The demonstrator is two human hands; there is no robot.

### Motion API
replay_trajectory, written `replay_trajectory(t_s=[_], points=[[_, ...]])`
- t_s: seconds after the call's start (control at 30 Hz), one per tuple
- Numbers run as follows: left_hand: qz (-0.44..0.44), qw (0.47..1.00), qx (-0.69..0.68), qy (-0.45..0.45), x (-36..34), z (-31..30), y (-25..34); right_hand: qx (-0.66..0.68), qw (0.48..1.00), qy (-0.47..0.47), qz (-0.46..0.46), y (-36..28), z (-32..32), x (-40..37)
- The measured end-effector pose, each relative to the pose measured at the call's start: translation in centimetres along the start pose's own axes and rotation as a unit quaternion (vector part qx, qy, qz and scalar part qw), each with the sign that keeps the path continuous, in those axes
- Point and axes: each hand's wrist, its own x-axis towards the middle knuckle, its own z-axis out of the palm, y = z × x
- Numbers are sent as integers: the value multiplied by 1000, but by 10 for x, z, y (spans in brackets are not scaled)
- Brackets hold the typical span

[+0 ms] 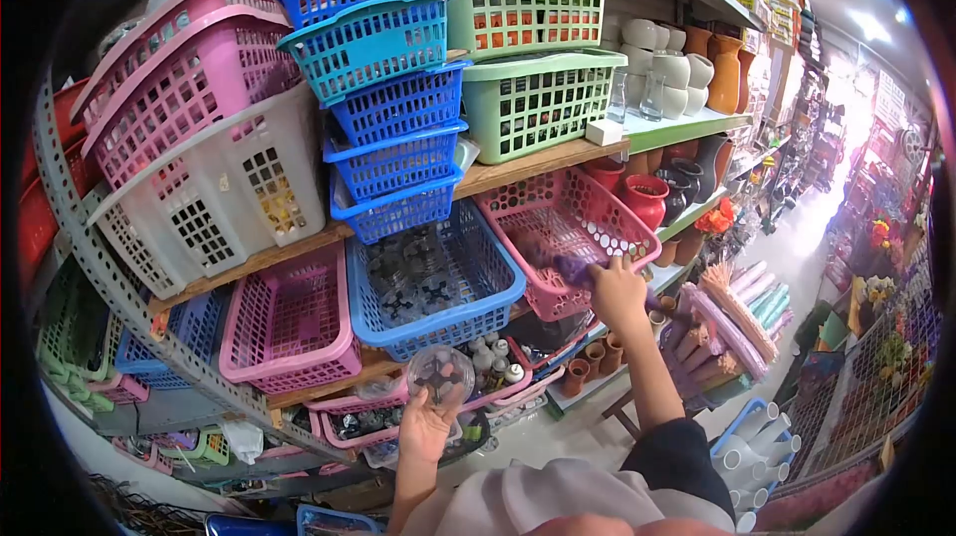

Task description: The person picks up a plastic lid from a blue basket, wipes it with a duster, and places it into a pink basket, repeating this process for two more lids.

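My left hand [423, 426] is closed on the edge of a clear round dish [440, 375], held up in front of the lower shelf baskets. My right hand [619, 289] is wrapped round a purple duster-like item [573, 269]. Its brownish, blurred end reaches into a pink basket [558, 309] on the middle shelf, and I cannot make out its exact kind. Left of that basket stands a blue basket [438, 329] with several clear glass-like pieces [413, 277] in it. Small white and dark items [493, 357] sit in a lower basket beside the dish.
Stacked blue baskets [398, 118], green baskets [538, 113] and pink baskets [189, 68] fill the upper shelf. White pots [677, 68] and a red vase [645, 199] stand to the right. Pink wrapped rolls [732, 322] and white tubes [757, 456] are near my right side.
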Motion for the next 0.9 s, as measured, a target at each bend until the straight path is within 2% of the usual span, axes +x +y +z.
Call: replay_trajectory(t_s=[0.03,0.07,0.13,0.23,0.3,0.4,0.47,0.53,0.57,0.6,0.63,0.67,0.73,0.8,0.87,0.9], points=[[-1,1000,0,0,4,2,2,-65,997,0,-35,-1,7,11],[3,1000,20,0,8,3,3,-65,997,-1,-34,-4,6,19],[7,999,38,0,15,6,4,-121,985,-115,-45,-13,2,34],[17,999,41,-4,24,12,3,-100,986,-123,-47,-13,4,42],[37,995,91,11,30,18,3,-75,986,-140,-47,-9,5,44],[28,992,121,4,38,23,8,-47,994,-86,-46,-10,-2,42],[26,992,125,-4,44,13,13,-26,995,-93,-40,-21,-16,40],[23,991,131,-12,47,10,20,-4,991,48,-121,-31,-20,40],[29,988,148,-17,49,16,25,13,988,7,-152,-39,-26,42],[33,986,164,-21,50,20,30,17,987,6,-158,-49,-34,44],[36,984,177,-10,53,19,36,136,961,-38,-239,-59,-41,46],[40,980,193,-15,55,27,43,252,912,-85,-312,-71,-44,48],[44,975,219,9,65,27,57,427,796,-196,-383,-97,-43,55],[21,968,250,-8,77,44,76,524,712,-226,-409,-127,-22,60],[12,968,250,-6,95,49,90,526,713,-143,-440,-151,-5,69],[9,960,280,-9,107,45,98,556,707,-153,-411,-162,7,75]])
